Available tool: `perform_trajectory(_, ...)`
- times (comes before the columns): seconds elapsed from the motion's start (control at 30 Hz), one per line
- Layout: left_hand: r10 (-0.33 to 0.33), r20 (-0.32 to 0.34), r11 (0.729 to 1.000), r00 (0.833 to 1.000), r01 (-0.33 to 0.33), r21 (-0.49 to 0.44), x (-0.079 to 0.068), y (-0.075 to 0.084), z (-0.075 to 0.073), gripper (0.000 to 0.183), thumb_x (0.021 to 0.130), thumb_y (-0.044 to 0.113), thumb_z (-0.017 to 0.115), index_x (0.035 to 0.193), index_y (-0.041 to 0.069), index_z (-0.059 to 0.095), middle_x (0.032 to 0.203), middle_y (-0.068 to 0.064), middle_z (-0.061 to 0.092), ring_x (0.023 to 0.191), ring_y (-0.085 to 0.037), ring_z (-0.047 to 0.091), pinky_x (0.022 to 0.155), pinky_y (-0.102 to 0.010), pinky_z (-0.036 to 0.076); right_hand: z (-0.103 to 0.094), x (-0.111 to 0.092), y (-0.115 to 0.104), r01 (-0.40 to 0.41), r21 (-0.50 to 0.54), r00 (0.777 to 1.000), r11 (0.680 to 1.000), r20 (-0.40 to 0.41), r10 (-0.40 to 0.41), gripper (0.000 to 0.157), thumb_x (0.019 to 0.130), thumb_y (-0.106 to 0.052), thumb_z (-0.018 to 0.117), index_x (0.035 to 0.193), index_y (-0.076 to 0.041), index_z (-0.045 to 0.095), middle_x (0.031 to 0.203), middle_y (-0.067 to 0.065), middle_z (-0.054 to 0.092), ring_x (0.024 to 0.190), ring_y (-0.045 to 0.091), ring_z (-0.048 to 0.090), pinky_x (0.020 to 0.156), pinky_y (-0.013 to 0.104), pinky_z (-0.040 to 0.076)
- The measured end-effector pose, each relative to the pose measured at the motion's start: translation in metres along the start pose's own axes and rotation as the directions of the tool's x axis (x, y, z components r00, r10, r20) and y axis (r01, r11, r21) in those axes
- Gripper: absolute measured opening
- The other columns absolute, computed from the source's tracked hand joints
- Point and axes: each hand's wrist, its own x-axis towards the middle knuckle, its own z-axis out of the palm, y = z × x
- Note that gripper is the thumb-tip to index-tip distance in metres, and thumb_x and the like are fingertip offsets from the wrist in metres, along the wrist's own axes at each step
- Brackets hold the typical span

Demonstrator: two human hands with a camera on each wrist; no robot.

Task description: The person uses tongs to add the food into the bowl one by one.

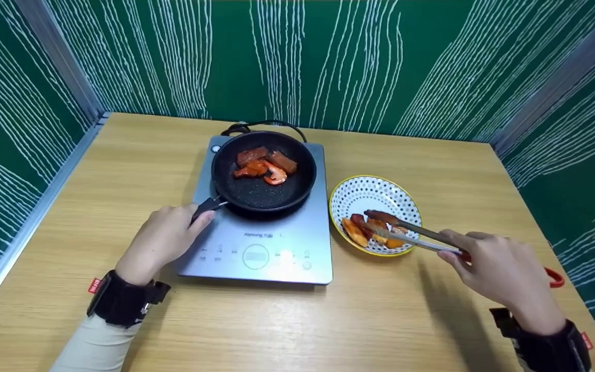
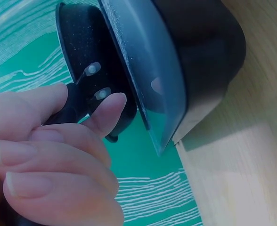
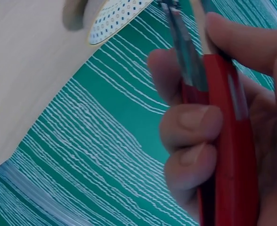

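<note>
My left hand point(image 1: 160, 240) grips the handle point(image 1: 205, 209) of a black frying pan point(image 1: 266, 196) that sits on an induction cooker point(image 1: 261, 227). Inside the pan lie a shrimp point(image 1: 277, 176), a reddish drumstick-shaped piece point(image 1: 250, 169) and two brown meat slabs point(image 1: 283, 161). On the right, my right hand point(image 1: 501, 268) holds metal tongs point(image 1: 424, 235), its fingers curled round their red handles point(image 3: 235, 155). The tong tips reach into a dotted bowl point(image 1: 364, 192) with a yellow rim, over several orange and dark red food pieces point(image 1: 354, 232); I cannot tell whether they pinch one.
The cooker's control panel point(image 1: 256, 256) faces me, and its black cord point(image 1: 277, 122) loops behind the pan. The bowl stands close to the cooker's right edge. Around the wooden table point(image 1: 137, 150) rise green walls point(image 1: 323, 62) with white lines.
</note>
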Motion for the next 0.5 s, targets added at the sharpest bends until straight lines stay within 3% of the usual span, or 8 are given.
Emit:
perform_trajectory(0.27,0.005,-0.002,1.000,1.000,-0.005,-0.002,0.001,0.000,0.002,0.041,0.102,0.047,0.045,0.083,0.012,0.054,0.066,-0.002,0.041,0.057,-0.020,0.044,0.053,-0.032,0.031,0.000,0.011,-0.008,0.008,0.010,1.000,1.000,0.011,-0.008,0.030,0.086,-0.039,0.074,0.107,-0.018,0.074,0.060,-0.006,0.049,0.047,0.011,0.035,0.041,0.026,0.025)
perform_trajectory(0.5,0.002,-0.004,1.000,1.000,-0.002,-0.001,0.000,-0.001,0.001,0.041,0.102,0.047,0.045,0.083,0.012,0.054,0.065,-0.002,0.040,0.056,-0.020,0.044,0.052,-0.031,0.031,0.007,0.029,-0.005,0.018,0.011,1.000,1.000,-0.009,-0.018,0.025,0.088,-0.038,0.072,0.106,-0.021,0.073,0.058,-0.006,0.043,0.048,0.012,0.034,0.042,0.027,0.023)
